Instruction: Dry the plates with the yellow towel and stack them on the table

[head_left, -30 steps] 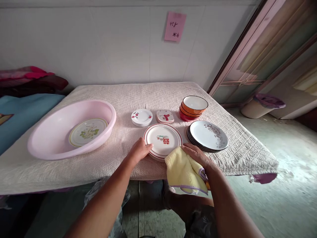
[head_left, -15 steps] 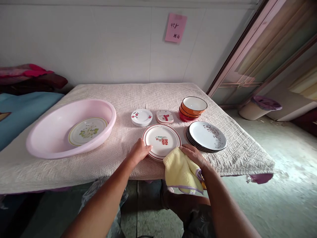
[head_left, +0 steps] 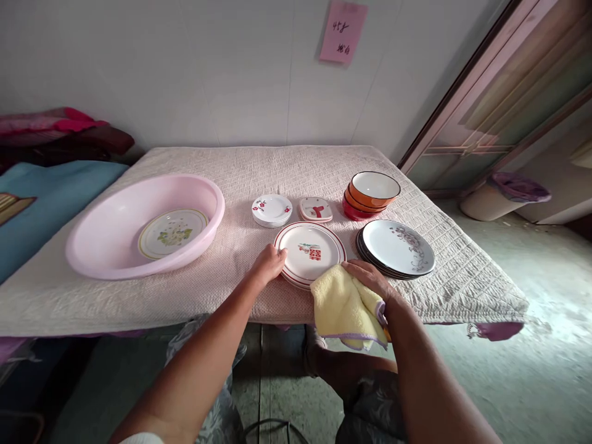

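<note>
A stack of red-rimmed white plates [head_left: 296,243] lies near the front edge of the covered table, its top one printed with red characters. My left hand [head_left: 272,262] grips the left rim, thumb on top. At the right rim, my right hand [head_left: 367,275] holds a yellow towel [head_left: 345,305] with purple edging, which hangs over the table's front edge. Just right of that hand sits a stack of dark-edged oval plates [head_left: 393,246] with a grey flower pattern. Behind are small flowered plates [head_left: 272,208] and squarish dishes [head_left: 316,208].
Orange and red bowls [head_left: 374,185] are stacked at the back right. A large pink basin [head_left: 99,231] on the left holds a green-patterned plate [head_left: 173,234]. The quilted cover [head_left: 259,166] reaches the wall. A waste bin [head_left: 485,200] stands on the floor at right.
The whole view has shifted, so the table's things appear slightly farther right and higher. Both hands keep their places on the plates, and the towel stays in the right hand.
</note>
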Demonstrator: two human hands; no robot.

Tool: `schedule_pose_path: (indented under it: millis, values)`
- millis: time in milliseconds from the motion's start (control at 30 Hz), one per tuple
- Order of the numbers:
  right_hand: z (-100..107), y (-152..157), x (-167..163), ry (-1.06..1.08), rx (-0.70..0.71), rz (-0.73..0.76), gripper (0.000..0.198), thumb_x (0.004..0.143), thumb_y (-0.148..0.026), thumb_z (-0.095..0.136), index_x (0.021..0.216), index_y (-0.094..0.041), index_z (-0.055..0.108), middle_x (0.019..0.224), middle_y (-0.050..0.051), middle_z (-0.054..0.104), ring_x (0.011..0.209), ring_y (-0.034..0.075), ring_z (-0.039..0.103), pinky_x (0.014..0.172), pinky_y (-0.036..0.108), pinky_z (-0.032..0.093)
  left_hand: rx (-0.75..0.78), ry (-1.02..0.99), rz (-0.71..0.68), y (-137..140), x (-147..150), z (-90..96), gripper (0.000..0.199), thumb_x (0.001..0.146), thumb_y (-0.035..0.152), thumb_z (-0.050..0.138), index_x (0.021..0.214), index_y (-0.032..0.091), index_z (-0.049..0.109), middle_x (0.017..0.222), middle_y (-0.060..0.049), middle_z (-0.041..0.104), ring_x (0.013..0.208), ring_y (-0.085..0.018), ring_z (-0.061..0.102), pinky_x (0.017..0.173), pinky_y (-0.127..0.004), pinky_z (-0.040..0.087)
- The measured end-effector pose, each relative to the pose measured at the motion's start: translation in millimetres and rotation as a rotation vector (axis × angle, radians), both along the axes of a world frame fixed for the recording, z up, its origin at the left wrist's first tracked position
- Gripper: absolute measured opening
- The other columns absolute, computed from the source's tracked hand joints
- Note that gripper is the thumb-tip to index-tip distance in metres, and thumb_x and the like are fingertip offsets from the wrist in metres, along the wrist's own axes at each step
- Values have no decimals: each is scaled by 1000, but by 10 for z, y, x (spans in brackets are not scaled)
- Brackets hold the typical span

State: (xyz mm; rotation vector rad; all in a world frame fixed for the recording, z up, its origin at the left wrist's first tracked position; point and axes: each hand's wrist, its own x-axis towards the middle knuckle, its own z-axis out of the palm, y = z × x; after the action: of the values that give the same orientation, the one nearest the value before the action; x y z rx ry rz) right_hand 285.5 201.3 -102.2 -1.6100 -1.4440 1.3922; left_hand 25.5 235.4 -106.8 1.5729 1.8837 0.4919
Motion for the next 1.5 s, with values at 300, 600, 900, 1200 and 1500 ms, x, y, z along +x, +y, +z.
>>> schedule_pose_path:
  millis: [300,600,900,1200,1500]
  values:
    - [-195,30,43,-74,114,88,45,79,-61,53,64,-18,53,63,-2,47,63,14,43,58,28,34,-13,155,-41,31,-69,-64,27,88,33,50,96,12,65,98,-18,69,102,-28,64,80,-30,45]
    - [-35,30,-108,-117,117,113,43,76,-58,53,60,-19,50,60,-2,46,61,14,42,57,28,32,-58,265,-70,-54,-70,117,38,93,32,39,104,5,62,106,-26,67,104,-30,64,80,-31,44]
    - [-92,39,-92,-192,110,126,47,79,-63,49,62,-19,47,61,-2,44,63,14,42,58,28,32,-76,279,-111,-73,-71,86,46,96,39,33,109,5,61,110,-25,67,107,-30,64,84,-31,44]
    - [-143,54,-55,-155,119,131,46,78,-61,50,62,-18,50,62,-2,46,63,14,43,59,28,32,-46,329,-163,1,-130,-7,53,96,46,31,107,6,64,106,-24,68,105,-31,65,83,-33,44]
    - [-162,67,-11,-107,116,159,46,77,-62,50,62,-19,49,62,-2,46,64,14,42,58,28,31,-36,333,-149,20,-156,-47,56,95,50,33,103,4,64,101,-24,69,99,-31,66,78,-32,44]
